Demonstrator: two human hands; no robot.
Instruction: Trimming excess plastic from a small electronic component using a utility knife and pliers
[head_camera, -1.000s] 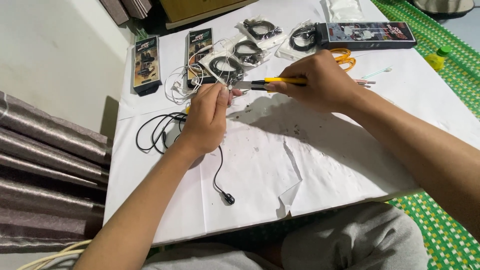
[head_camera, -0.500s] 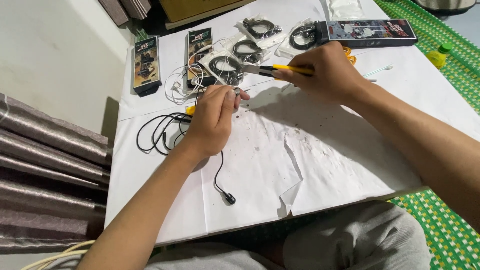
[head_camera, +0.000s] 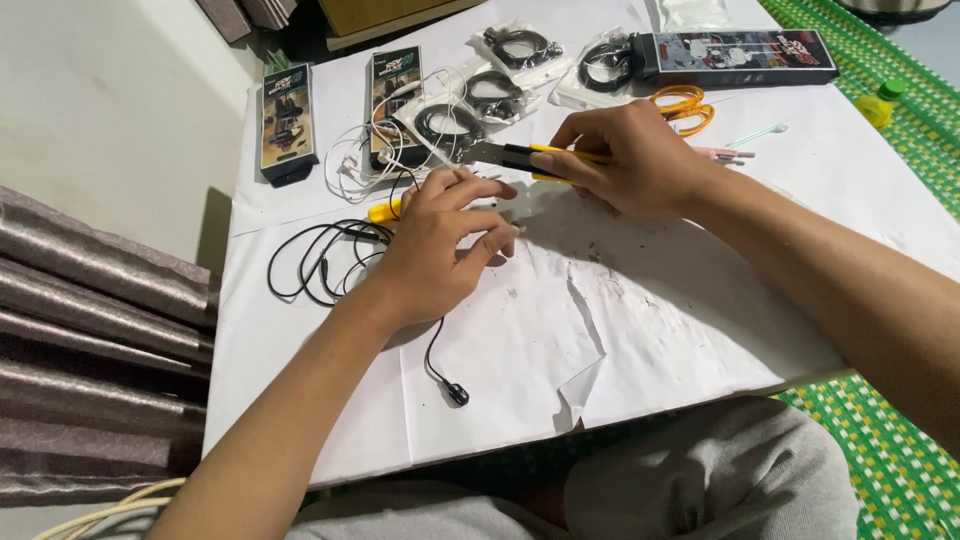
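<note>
L hand (head_camera: 435, 250) sits near the middle of the paper-covered table (head_camera: 700, 330), fingers curled, pinching a thin black earphone cable (head_camera: 320, 262); its loops lie toward the table's left edge and one earbud end (head_camera: 456, 393) trails toward the near edge. R hand (head_camera: 630, 160) is clenched on a yellow utility knife (head_camera: 520, 157), blade pointing at the L fingertips, approx. touching the pinched section; exact contact can't be told. Judgement: cable is light, limp, springy and easily nicked, so grip close beside the cut pt w/ fingertips clear of the blade; knife is stiff, held by its handle.
</note>
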